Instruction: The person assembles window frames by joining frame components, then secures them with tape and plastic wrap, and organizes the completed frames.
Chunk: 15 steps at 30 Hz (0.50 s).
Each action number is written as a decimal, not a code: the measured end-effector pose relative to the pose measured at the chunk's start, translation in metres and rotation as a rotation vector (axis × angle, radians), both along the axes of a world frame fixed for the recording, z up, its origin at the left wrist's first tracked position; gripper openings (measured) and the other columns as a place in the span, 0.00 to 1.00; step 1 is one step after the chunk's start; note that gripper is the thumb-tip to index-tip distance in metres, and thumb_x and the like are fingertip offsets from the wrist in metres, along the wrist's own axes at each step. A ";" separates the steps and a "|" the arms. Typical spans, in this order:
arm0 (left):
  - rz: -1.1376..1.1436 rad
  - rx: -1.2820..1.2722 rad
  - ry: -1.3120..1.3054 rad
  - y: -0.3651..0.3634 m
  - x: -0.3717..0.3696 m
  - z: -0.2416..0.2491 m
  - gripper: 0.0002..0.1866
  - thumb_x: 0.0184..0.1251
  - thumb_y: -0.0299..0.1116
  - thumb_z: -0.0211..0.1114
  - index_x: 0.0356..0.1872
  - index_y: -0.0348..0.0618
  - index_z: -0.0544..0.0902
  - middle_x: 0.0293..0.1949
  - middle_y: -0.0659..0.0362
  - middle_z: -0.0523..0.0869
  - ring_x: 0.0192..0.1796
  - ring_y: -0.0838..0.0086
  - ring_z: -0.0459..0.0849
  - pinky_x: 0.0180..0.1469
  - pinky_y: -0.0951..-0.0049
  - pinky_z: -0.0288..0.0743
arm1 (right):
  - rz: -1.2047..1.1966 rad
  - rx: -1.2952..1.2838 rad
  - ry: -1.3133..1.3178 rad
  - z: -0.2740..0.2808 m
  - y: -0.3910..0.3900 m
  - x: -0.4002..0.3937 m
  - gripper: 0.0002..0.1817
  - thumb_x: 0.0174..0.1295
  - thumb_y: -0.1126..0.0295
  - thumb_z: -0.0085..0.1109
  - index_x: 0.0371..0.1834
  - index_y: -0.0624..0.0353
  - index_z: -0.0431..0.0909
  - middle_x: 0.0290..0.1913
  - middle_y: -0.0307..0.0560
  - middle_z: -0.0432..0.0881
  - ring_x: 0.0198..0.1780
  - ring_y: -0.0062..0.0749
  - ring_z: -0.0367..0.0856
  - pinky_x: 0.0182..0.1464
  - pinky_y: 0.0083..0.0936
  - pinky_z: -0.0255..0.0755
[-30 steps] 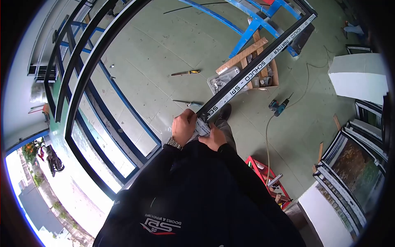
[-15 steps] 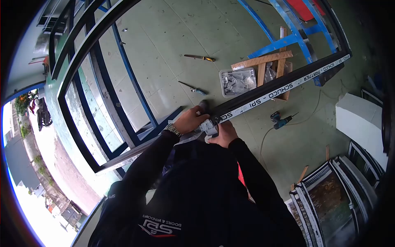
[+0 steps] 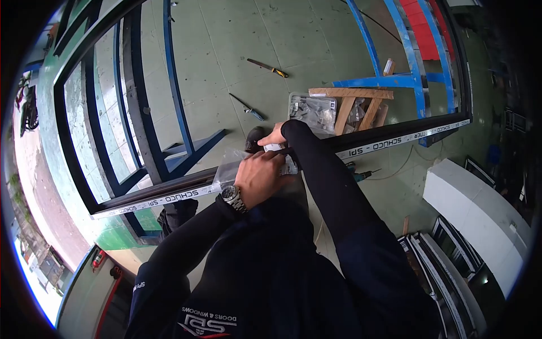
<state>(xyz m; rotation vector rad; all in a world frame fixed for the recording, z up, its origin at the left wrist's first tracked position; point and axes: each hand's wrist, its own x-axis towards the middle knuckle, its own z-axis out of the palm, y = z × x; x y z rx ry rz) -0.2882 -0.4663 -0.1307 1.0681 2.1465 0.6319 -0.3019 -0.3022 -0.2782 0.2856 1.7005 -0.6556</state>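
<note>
A black window frame (image 3: 389, 127), its white tape printed SCHUCO, stretches across in front of me at waist height. My left hand (image 3: 261, 178), with a metal watch at the wrist, is closed over the frame's near bar. Clear plastic bag (image 3: 227, 168) sticks out from under its fingers. Just beyond, my right hand (image 3: 273, 135) is bent over the bar with its fingers curled. A small pale piece (image 3: 274, 147) shows between the two hands; its kind and the right fingertips' grip are partly hidden.
On the floor lie a file (image 3: 267, 68), a screwdriver (image 3: 247, 108) and a bin of bagged parts (image 3: 314, 111) beside wooden strips (image 3: 351, 94). Blue stands (image 3: 416, 62) support the frame. A drill (image 3: 361, 175) lies behind it; stacked frames (image 3: 435, 277) lean at right.
My right hand has gone from the near side of the bar to its far side, crossing over it. My left hand has shifted over the bar. The view has turned and moved slightly.
</note>
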 end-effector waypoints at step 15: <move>0.011 -0.023 0.045 -0.025 0.015 -0.010 0.19 0.64 0.42 0.67 0.55 0.49 0.83 0.55 0.61 0.83 0.59 0.65 0.80 0.58 0.60 0.75 | -1.314 -0.283 0.164 -0.019 -0.024 0.013 0.11 0.54 0.75 0.64 0.40 0.63 0.78 0.31 0.48 0.83 0.27 0.35 0.84 0.30 0.35 0.78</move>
